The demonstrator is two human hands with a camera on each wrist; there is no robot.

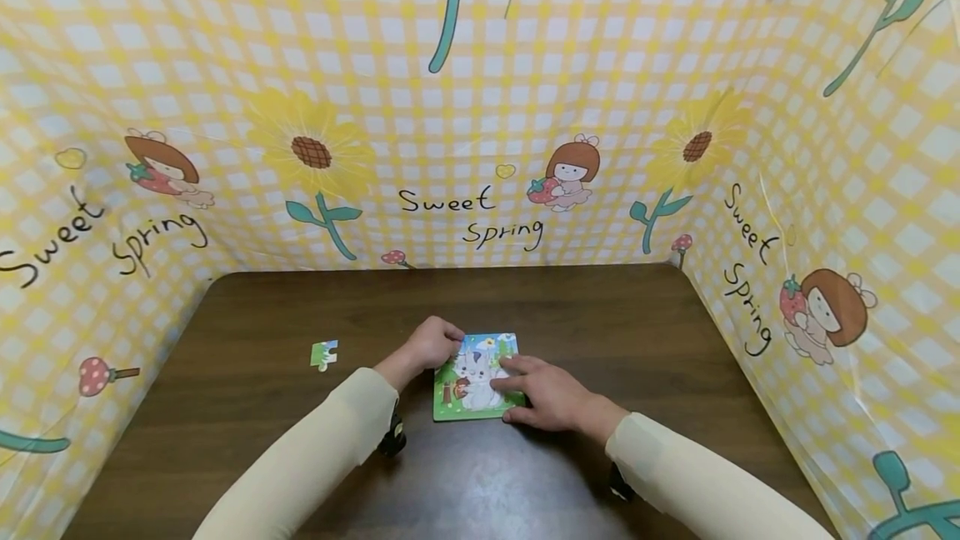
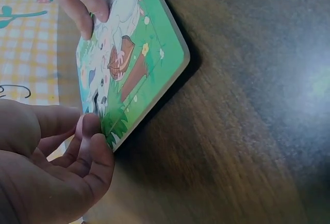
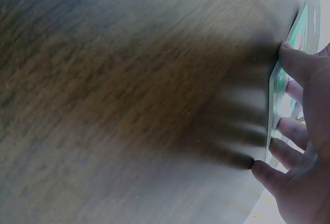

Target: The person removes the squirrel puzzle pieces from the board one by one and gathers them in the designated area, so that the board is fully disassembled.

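Touching puzzle (image 1: pixel 472 390): right hand (image 1: pixel 551 394), spread
Left hand (image 1: pixel 431 343): curled, 10 o'clock edge, hold unclear
Piece (image 1: pixel 322 353): 9 o'clock from left hand, nearer

Head view bright, tabletop (image 1: pixel 480 473) glare at 6 o'clock; wrist views dimmer, soft shadows toward 4 o'clock beside right hand (image 3: pixel 317 110).

Brown table (image 1: pixel 615 323), yellow checked cloth walls (image 1: pixel 465 115)

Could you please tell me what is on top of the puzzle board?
Fingers of the right hand rest on the right side of the puzzle board; the left hand touches its far-left corner. What lies beneath them is covered.
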